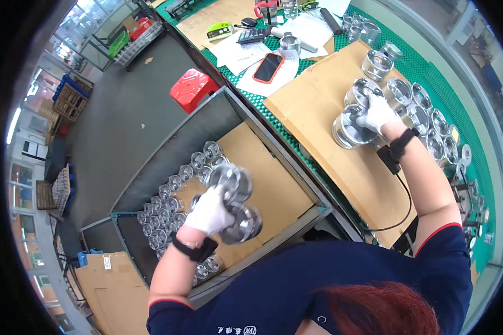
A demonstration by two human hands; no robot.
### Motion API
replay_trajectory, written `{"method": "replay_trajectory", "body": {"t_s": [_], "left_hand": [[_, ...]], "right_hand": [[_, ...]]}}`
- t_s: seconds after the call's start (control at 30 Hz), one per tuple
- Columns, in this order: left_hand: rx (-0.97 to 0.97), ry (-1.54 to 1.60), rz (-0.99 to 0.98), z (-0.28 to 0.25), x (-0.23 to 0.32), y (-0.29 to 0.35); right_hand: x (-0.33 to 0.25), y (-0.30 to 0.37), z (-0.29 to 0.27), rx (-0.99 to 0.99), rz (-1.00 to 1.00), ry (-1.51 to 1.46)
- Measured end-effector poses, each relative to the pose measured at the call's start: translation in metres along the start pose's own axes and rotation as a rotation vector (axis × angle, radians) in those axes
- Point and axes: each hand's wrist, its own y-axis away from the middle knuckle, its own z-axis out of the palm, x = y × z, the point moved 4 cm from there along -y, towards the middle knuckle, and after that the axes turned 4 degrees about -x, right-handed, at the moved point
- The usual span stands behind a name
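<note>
My left hand [211, 212], in a white glove, is closed on shiny metal pistons [243, 223], blurred by motion, above the grey metal bin [201, 133]. Below and to the left of it, rows of similar pistons [163, 215] stand on cardboard in the bin. On the table at the right, my gloved right hand [379, 114] has its fingers curled into two pistons [349, 127] standing side by side on a cardboard sheet [313, 100]. More pistons [416, 117] stand close together just right of this hand. Both wrists wear black bands, and a cable hangs from the right one.
A phone [269, 68], papers [246, 58], a calculator [252, 36] and cups lie at the table's far end, over a green mat [430, 72]. A red stool [193, 89] stands beyond the bin. The bin's raised wall runs along the table edge.
</note>
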Motion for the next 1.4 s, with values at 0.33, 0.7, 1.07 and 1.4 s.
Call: {"method": "replay_trajectory", "body": {"t_s": [0.33, 0.7, 1.07, 1.4], "left_hand": [[-0.027, -0.330, 0.281, -0.037, 0.204, -0.234], [0.287, 0.117, 0.521, -0.034, 0.204, -0.280], [0.019, 0.136, -0.062, 0.091, -0.171, -0.019], [-0.081, 0.201, -0.449, 0.133, -0.425, 0.083]], "right_hand": [[0.020, -0.057, 0.010, 0.124, 0.032, 0.151], [0.021, -0.059, 0.011, 0.052, -0.233, 0.246], [0.004, -0.013, -0.016, 0.177, -0.402, -0.026], [-0.338, 0.054, 0.236, -0.305, -0.605, -0.171]]}}
